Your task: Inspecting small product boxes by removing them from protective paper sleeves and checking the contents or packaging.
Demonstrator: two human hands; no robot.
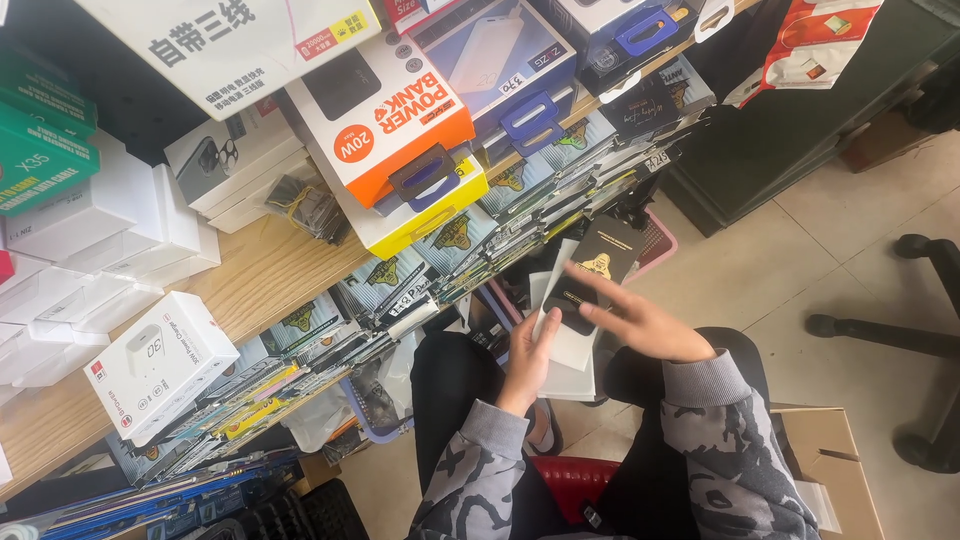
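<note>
L hand (pixel 527 358) grips flat black-and-white card packets (pixel 572 290) from below; R hand (pixel 640 322), fingers spread, rests atop them.

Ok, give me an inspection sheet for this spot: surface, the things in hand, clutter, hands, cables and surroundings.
Surface: wooden shelf top, mostly covered with stock.
Things in hand: a black packet with a gold emblem, held over a white sleeve.
Clutter: white boxes stacked at the far side, an orange and white box on a yellow one, a white charger box, rows of flat packets along the shelf edge.
Hands: left hand grips the sleeve from below; right hand lies flat on the black packet, fingers spread.
Cables: nothing seen.
Surroundings: tiled floor, red stool, open cardboard box, chair base, pink basket.
</note>
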